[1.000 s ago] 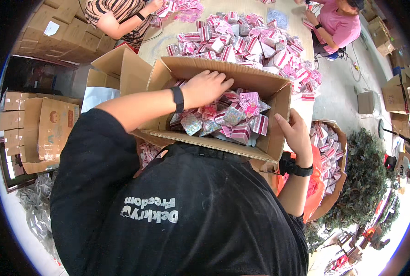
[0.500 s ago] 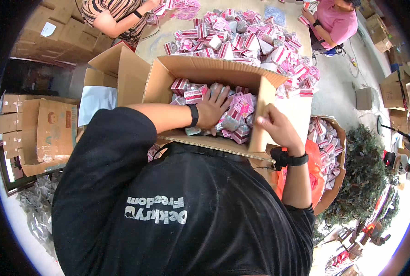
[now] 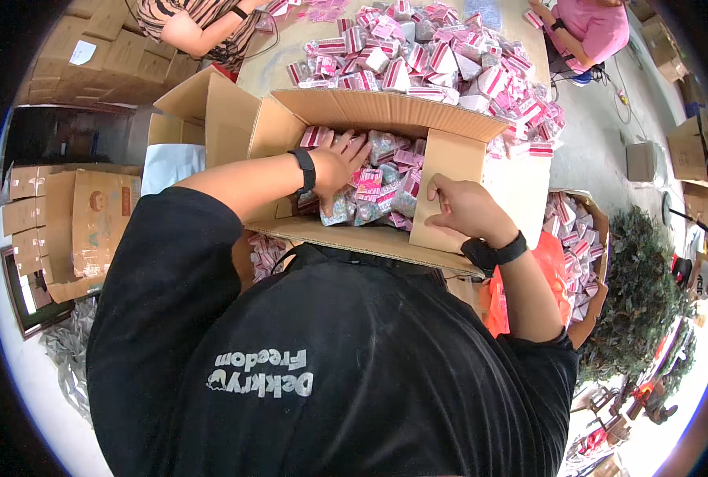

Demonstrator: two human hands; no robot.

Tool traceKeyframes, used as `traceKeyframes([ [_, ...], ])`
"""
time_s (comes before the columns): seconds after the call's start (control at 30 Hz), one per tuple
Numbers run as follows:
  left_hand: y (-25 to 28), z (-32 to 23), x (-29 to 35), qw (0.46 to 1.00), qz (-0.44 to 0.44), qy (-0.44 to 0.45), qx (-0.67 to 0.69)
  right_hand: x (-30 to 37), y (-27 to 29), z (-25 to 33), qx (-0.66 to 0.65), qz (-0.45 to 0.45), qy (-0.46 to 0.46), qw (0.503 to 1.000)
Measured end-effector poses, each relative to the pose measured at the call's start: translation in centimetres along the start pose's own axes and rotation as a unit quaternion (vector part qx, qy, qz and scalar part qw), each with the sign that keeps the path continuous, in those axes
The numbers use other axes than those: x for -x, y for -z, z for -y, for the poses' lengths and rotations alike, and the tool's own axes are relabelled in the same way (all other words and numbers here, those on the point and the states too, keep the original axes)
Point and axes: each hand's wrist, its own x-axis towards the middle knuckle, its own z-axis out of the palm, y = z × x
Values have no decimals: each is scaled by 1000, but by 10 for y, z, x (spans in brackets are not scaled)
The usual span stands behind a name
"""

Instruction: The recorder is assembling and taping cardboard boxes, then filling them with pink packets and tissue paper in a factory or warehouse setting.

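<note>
An open cardboard box (image 3: 389, 109) stands in front of me, with small packs (image 3: 370, 187) in pink, white and clear wrapping heaped inside. My left hand (image 3: 336, 165) lies over the packs on the left of the box, fingers spread, gripping none that I can see. Above the box's right flap (image 3: 451, 155) is my right hand (image 3: 475, 211). Its fingers are bent and the thumb stands apart, with nothing between them. Whether this hand touches the flap I cannot tell.
A large pile of similar packs (image 3: 441, 60) covers the table (image 3: 278, 75) beyond the box. More packs (image 3: 572, 246) fill a carton at the right, beside an orange bag (image 3: 556, 266). Another open carton (image 3: 230, 119) stands left. Two people work across the table.
My left hand has shifted left across the packs. The right flap, upright and pinched by my right hand before, now shows its broad face, and the right hand's fingers have come apart.
</note>
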Motion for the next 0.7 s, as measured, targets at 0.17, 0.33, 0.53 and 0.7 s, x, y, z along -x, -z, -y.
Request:
traceKeyframes([
  [0.17, -7, 2, 4, 999, -24, -2, -42, -27, -11, -5, 154, 13, 0, 988],
  [0.33, 25, -6, 37, 975, -215, 5, 56, -32, -3, -6, 140, 36, -23, 989],
  [0.53, 75, 40, 181, 808, -418, 275, 311, -21, 8, -11, -133, 27, -43, 990],
  [0.7, 10, 62, 144, 926, -32, 143, 349, -27, 22, 7, -170, 83, -109, 976],
])
